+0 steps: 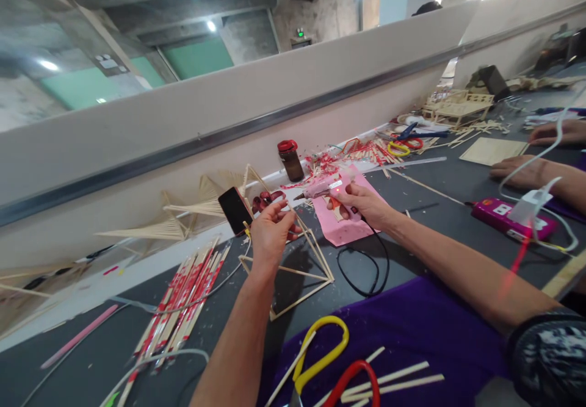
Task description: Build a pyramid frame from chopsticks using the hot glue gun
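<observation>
My right hand (359,205) grips a pink hot glue gun (324,187) with an orange trigger. Its dark nozzle points left, close to the fingertips of my left hand (273,233). With bent fingers, my left hand holds the upper part of an open frame of thin wooden sticks (302,271), partly hidden behind the hand. The frame's lower corners rest at the dark tabletop. A black cord (382,266) trails from the glue gun. Below the gun lies a pink sheet (336,231) with small scraps on it.
A phone (234,210) leans left of my left hand, near a red-lidded bottle (290,162). Wrapped sticks (180,300) lie left; yellow-handled scissors (323,352) lie on purple cloth (412,321) in front. Another person's hands (519,172) rest right, near a purple power strip (513,218).
</observation>
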`<state>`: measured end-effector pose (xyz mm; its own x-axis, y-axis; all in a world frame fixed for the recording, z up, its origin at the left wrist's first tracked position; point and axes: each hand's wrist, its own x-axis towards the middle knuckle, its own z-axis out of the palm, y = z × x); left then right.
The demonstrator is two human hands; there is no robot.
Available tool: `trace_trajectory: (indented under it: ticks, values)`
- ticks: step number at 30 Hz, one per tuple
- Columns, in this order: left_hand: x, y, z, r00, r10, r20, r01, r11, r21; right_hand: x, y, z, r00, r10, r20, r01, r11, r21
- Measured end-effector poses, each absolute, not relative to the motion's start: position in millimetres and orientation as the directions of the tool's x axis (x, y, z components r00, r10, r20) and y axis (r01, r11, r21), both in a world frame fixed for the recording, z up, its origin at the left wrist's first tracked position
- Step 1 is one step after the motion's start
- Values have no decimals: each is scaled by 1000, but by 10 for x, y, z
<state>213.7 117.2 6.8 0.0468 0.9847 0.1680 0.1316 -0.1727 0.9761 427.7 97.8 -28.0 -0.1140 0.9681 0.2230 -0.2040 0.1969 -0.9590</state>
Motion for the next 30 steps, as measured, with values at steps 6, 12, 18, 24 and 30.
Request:
trace_trajectory:
  ticks: [6,12,18,24,30]
  values:
    - [2138,1149,99,49,987,152,138,-158,978,4198,923,-239,-94,967,237,-68,231,-970]
    - [2133,1151,96,59,991,119,120,-126,985,4152,878,-203,-72,962,262,-41,260,-965]
    - [2140,1158,85,55,992,114,111,-119,987,4138,893,-244,-81,959,272,-83,266,-960]
    - [2119,1168,67,72,991,117,107,-124,987,4128,906,-257,-73,962,262,-84,255,-963]
    - [2109,1164,62,74,989,125,102,-132,986,4132,923,-280,-90,962,260,-108,250,-962]
